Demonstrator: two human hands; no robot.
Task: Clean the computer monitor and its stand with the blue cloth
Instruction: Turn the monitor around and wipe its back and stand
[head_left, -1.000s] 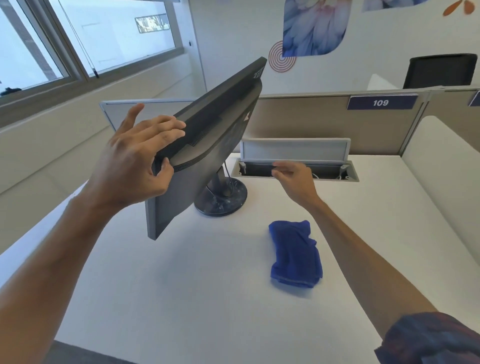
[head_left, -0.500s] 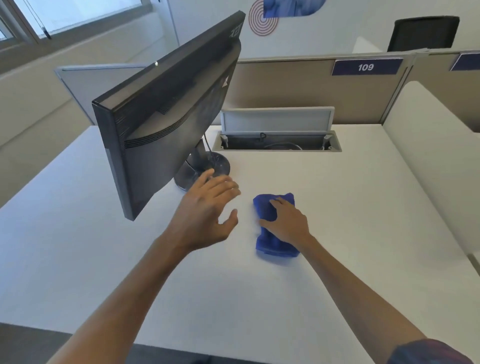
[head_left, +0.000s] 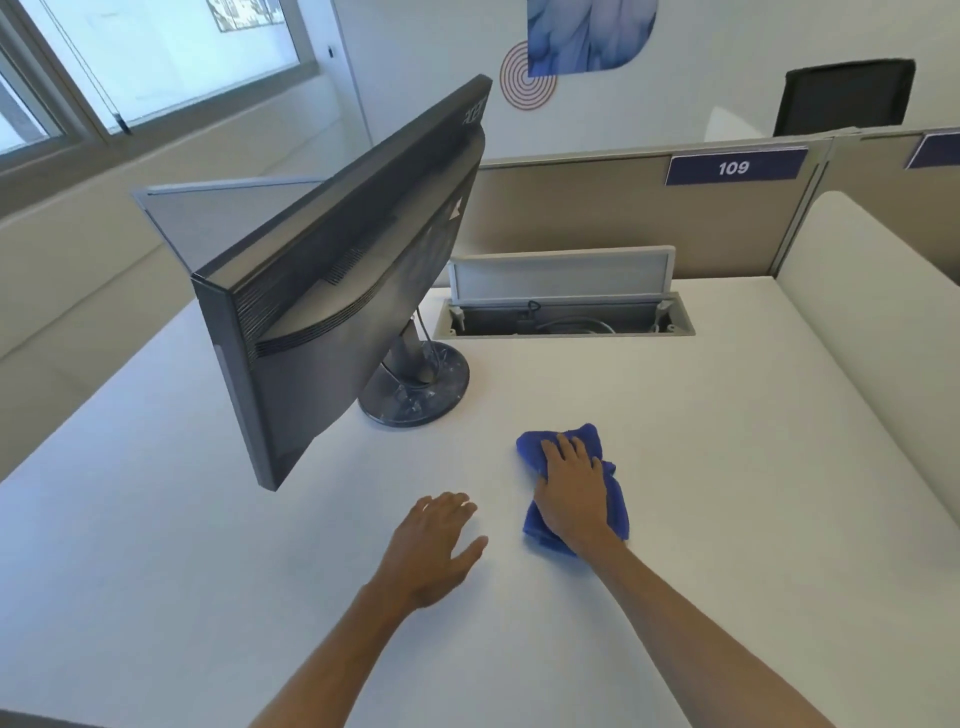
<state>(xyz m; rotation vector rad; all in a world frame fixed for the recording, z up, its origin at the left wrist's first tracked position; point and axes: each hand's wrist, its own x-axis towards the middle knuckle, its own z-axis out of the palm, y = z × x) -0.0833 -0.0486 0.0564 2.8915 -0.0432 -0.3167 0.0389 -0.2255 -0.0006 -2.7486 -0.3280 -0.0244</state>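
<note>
Plainly, the blue cloth (head_left: 574, 483) lies bunched on the bench (head_left: 727, 467) under the right hand (head_left: 569, 486), whose fingers lie flat on it, gripping nothing; the left hand (head_left: 434, 545) rests spread and empty beside it. Soft, light and floppy, it should gather best pinched mid-fold. The monitor (head_left: 332, 291), tilted on its dusty round stand (head_left: 415, 387), looks rigid but tippy, so steady it by the bezel edge.

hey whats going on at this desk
A person is about to clean a monitor that stands turned sideways on a white desk. Their right hand lies flat on a folded blue cloth on the desk, not yet lifted. The left hand hovers open beside it, holding nothing. The round base of the stand looks dusty and speckled. Behind it, a cable hatch in the desk is open.
</note>
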